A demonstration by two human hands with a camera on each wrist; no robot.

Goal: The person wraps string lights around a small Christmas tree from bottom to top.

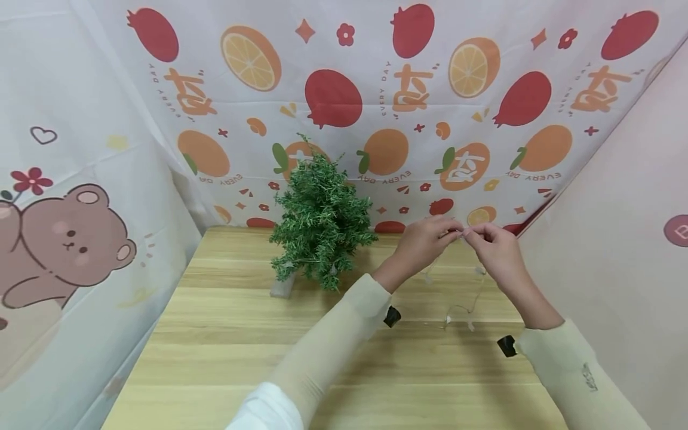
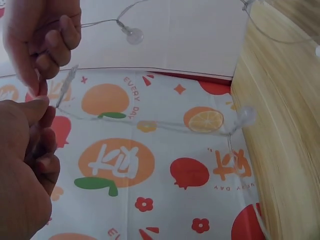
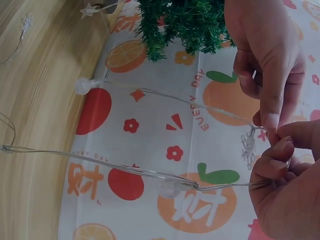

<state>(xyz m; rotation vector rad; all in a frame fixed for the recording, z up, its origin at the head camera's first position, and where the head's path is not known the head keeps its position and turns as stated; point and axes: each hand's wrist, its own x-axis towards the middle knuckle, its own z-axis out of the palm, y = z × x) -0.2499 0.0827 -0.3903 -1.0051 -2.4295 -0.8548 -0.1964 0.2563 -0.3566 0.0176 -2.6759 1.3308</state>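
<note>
Fingertip to fingertip, my left hand point(image 1: 421, 243) and right hand point(image 1: 500, 254) meet above the table's far right part. Both pinch the thin wire of a string of fairy lights point(image 3: 125, 169); the exact pinched bit is hidden by the fingers. A clear snowflake-shaped light point(image 3: 248, 147) dangles just beside the fingertips. Round clear bulbs, such as one bulb point(image 2: 134, 36) in the left wrist view, sit along the wire. Loose wire hangs from the hands down to the tabletop. A small green artificial Christmas tree point(image 1: 322, 215) stands to the left of the hands.
Wood-grain table point(image 1: 215, 358) lies below. The tree's grey foot point(image 1: 282, 285) rests on it, and a star-shaped light point(image 3: 90, 10) shows near the tree. Behind stands a fruit-print cloth point(image 1: 333, 36); a bear-print cloth point(image 1: 80, 239) hangs at left, a pale wall point(image 1: 618, 197) at right.
</note>
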